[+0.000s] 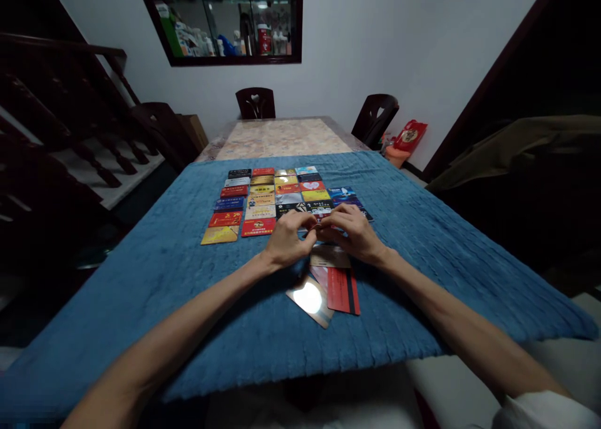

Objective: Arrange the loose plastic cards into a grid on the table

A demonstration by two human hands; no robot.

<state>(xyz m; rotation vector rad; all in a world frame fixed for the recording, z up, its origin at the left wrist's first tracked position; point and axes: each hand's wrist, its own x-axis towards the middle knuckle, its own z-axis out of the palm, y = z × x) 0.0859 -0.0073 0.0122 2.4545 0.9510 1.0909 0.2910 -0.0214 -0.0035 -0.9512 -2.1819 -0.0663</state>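
Left hand (287, 240) and right hand (353, 232) fingertip to fingertip over card rows (263, 194).

cards (263, 194): glossy plastic | cloth (164, 272): blue, ribbed, matt | tabletop (282, 138): polished stone look

A cloth (164, 279) covers the near part of the desk (282, 138). On the cloth, toward its far edge, cards (263, 197) lie in rows and columns side by side. Just before the rows, the left hand (287, 240) and right hand (353, 232) meet, fingers touching, over the rows' near right end. Nearer the person, below the hands, loose cards (328, 288) lie overlapping on the cloth. Behind the desk stand two chairs (256, 102), one at the far end, one at the far right corner; a third stands at the left. A cabinet (225, 19) hangs on the wall behind. Stairs (70, 141) rise at the left.
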